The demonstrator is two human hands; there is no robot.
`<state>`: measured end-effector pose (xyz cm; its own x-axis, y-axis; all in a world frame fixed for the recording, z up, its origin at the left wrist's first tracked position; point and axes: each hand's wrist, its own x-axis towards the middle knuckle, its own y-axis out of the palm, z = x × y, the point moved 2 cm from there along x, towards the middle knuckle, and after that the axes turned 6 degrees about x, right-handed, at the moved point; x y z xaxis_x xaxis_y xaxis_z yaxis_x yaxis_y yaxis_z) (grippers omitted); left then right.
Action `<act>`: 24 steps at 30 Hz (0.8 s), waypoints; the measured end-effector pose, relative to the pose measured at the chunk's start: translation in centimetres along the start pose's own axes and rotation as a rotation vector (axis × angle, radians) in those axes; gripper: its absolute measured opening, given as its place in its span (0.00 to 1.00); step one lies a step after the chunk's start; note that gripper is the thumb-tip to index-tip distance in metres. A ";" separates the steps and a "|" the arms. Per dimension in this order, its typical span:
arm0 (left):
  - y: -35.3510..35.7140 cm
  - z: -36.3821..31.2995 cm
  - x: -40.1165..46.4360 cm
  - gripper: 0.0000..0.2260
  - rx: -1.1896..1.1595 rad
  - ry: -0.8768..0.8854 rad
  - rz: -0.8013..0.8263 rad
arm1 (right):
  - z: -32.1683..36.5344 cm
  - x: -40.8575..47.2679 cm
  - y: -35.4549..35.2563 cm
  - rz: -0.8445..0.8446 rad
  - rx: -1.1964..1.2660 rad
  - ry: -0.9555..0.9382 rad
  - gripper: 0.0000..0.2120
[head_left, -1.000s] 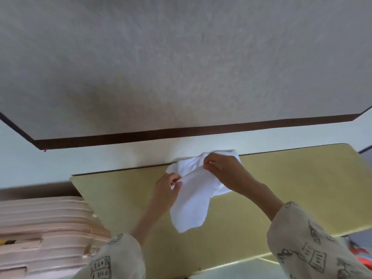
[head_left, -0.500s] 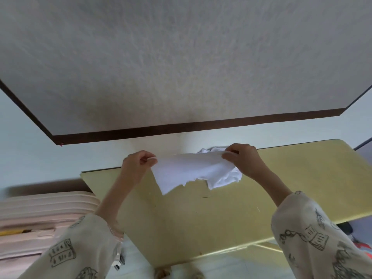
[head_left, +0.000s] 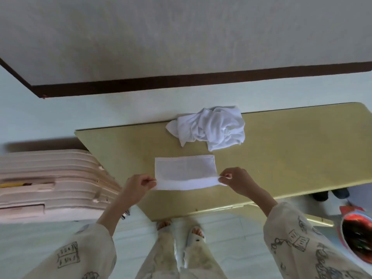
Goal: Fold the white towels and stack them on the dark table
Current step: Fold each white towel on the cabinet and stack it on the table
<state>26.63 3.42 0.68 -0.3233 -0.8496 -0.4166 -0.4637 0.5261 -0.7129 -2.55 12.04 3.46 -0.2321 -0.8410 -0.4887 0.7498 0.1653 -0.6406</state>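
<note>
Soft, even daylight; faint shadows; slight overall blur; wide-angle bending toward the edges.

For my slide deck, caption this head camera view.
Both hands pinch a white towel flat on the table, crumpled towels behind.

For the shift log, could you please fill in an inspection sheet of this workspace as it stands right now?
Surface: yellow-green table, bare apart from towels.
Job's things: flat towel stretched on the table; crumpled towels at the far edge; no folded stack seen.
Clutter: red-rimmed bowl at right.
Grippers: left hand and right hand each pinch a near corner of the flat towel.
Cables: nothing seen.
Surroundings: pink suitcase at left, pale floor.
</note>
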 end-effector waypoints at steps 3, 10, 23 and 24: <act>1.9 0.8 1.1 0.06 -0.016 -0.051 0.012 | -1.2 1.7 1.8 -0.008 0.066 0.051 0.10; 3.5 2.8 5.8 0.05 -0.154 -0.200 -0.024 | -3.3 6.7 3.7 -0.074 0.356 0.222 0.06; 5.7 4.7 11.0 0.11 -0.187 -0.396 -0.071 | -5.1 12.7 6.4 -0.184 0.357 0.331 0.13; 5.8 4.8 11.1 0.11 -0.179 -0.401 -0.073 | -5.1 12.8 6.5 -0.186 0.338 0.330 0.14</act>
<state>24.29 -3.18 -10.76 0.0449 -0.8134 -0.5800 -0.6207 0.4322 -0.6542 -3.82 4.98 -9.93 -0.5234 -0.6234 -0.5810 0.8232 -0.1939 -0.5336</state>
